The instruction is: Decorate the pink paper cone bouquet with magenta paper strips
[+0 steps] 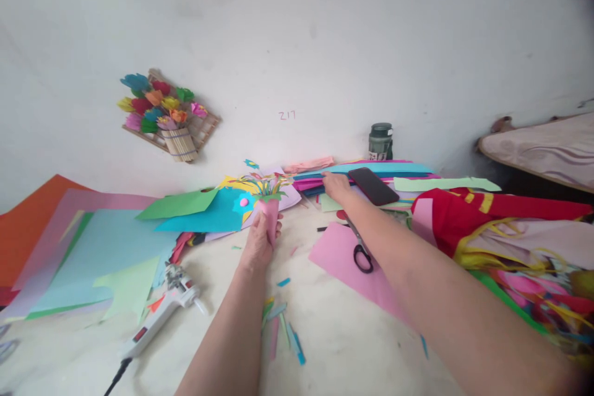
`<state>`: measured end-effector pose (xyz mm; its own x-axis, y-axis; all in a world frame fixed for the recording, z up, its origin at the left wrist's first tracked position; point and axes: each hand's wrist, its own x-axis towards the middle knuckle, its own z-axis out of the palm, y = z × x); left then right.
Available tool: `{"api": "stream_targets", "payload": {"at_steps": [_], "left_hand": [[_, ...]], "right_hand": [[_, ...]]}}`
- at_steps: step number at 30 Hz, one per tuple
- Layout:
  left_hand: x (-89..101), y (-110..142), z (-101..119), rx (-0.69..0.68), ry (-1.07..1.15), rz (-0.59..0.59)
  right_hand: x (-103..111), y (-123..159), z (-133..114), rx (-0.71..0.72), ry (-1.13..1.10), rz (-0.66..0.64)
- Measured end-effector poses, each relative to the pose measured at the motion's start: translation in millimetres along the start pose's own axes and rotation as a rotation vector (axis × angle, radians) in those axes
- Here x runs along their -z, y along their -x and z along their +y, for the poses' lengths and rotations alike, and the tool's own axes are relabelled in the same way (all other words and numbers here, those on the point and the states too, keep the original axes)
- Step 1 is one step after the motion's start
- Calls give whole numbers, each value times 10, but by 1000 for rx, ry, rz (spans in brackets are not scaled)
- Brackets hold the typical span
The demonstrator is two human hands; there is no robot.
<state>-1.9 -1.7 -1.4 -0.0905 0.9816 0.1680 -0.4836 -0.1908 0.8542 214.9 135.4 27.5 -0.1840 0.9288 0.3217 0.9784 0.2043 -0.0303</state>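
Note:
My left hand (260, 240) grips a pink paper tube (271, 216) with green paper leaves and small coloured flowers sticking out of its top, held upright over the floor. My right hand (335, 185) reaches forward and rests on a stack of coloured paper sheets (371, 168) by the wall; its fingers touch the sheets' left end, and I cannot tell whether it grips one. A black phone (373, 185) lies on that stack just right of the hand. Scissors (359, 247) lie on a pink sheet (334, 253) under my right forearm.
A white glue gun (162, 312) with its cord lies at the lower left. Large sheets of blue, green, pink and orange paper (93, 247) cover the left floor. A paper-flower wall piece (164, 114) hangs on the wall. A dark green jar (380, 141) stands by the wall. Red cloth (464, 216) lies to the right.

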Motion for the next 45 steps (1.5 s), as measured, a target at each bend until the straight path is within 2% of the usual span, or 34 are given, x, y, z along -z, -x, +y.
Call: {"api": "stream_targets", "payload": {"at_steps": [4, 7, 12, 14, 18, 21, 26, 29, 32, 34, 39, 45], "left_hand": [[3, -9, 5, -18, -28, 36], [-10, -12, 11, -28, -44, 74], [-7, -23, 14, -47, -48, 175], [-2, -24, 27, -60, -39, 191], [1, -19, 84, -103, 9, 206], [6, -17, 126, -115, 45, 229], [33, -30, 130, -97, 87, 256], [45, -43, 107, -80, 115, 286], [43, -56, 86, -93, 150, 287], [33, -63, 80, -122, 158, 265], [8, -76, 97, -206, 192, 225], [6, -72, 132, -216, 250, 182]], "right_hand": [[-20, 56, -50, 61, 62, -11], [52, 96, -147, 60, 56, -12], [312, 144, -440, -17, -164, 42], [411, 166, -563, -14, -261, -26], [489, 233, -740, 115, -405, -116], [444, 275, -818, 93, -553, -218], [377, 345, -971, 54, -1008, -345], [429, 437, -1080, 151, -1269, -450], [500, 545, -1189, 285, -1386, -524], [513, 594, -1268, 289, -1433, -507], [409, 586, -1428, 161, -1542, -430], [312, 524, -1411, 183, -1557, -421]]}}
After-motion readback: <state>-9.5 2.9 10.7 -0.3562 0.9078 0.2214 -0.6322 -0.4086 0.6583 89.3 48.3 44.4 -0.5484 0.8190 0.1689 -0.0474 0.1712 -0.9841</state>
